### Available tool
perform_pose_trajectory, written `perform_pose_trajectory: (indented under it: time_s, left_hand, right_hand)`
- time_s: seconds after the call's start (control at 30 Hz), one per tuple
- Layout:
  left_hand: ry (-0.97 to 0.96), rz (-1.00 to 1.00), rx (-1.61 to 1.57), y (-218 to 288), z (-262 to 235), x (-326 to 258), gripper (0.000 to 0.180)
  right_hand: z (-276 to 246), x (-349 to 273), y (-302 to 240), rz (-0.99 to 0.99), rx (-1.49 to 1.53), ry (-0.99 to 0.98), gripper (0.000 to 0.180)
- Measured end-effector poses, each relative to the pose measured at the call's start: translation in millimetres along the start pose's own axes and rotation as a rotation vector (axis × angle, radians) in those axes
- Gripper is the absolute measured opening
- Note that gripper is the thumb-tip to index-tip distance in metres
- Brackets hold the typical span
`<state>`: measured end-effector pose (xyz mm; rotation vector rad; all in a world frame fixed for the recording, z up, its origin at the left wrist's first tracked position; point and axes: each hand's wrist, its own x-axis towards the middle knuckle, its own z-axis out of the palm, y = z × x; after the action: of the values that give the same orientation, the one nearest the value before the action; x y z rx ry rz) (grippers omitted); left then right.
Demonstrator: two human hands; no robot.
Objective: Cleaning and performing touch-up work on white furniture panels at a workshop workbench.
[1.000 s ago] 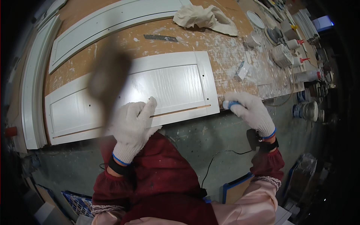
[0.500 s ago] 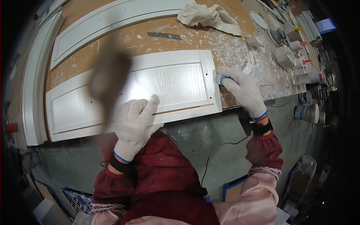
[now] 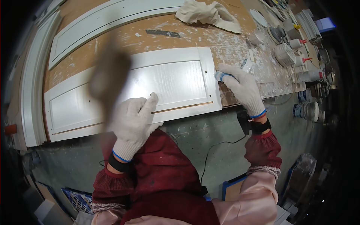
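A white framed panel [image 3: 168, 82], like a cabinet door, lies flat on the worktable with a long narrow slot near its front edge. My left hand [image 3: 131, 118], in a white knitted glove, rests on the panel's front part, fingers stretched out and thumb apart. My right hand [image 3: 243, 88], gloved alike, is at the panel's right end. Its fingers pinch a small blue-and-white piece [image 3: 222, 76] against or close beside that edge; the exact kind cannot be made out. A blurred dark shape [image 3: 110, 75] close to the camera hides part of the panel's left half.
A second white panel [image 3: 112, 24] lies behind, and long white boards [image 3: 35, 82] stand at the left. A cream cloth [image 3: 206, 15] and a grey metal strip [image 3: 162, 33] are on the paint-spattered table. Tubs [image 3: 285, 54] and red-tipped bottles [image 3: 298, 44] crowd the right side.
The right hand has shifted slightly along the panel's end, and more of the blue-and-white piece shows. The left hand stays in place on the panel. The whole view has moved a little.
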<state>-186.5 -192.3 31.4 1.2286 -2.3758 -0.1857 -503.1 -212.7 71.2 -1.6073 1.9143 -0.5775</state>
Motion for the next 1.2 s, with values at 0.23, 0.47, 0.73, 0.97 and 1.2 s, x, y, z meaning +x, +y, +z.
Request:
perform_pose_trajectory:
  time_s: [0.23, 0.47, 0.73, 0.97, 1.2]
  left_hand:
    - [0.069, 0.075, -0.093, 0, -4, 6, 0.074]
    - [0.011, 0.006, -0.021, -1, 3, -2, 0.084]
    - [0.007, 0.012, -0.006, -1, 2, -2, 0.084]
    - [0.016, 0.011, -0.017, -1, 4, -2, 0.085]
    - [0.019, 0.013, -0.018, -2, 6, -3, 0.086]
  right_hand:
    - [1, -4, 4, -0.031, 0.061, 0.028, 0.041]
    - [6, -5, 9, -0.037, 0.109, 0.081, 0.039]
    - [3, -9, 10, -0.037, 0.102, 0.026, 0.041]
    - [4, -11, 12, -0.04, 0.117, 0.019, 0.041]
    - [-3, -14, 5, -0.016, 0.102, -0.04, 0.041]
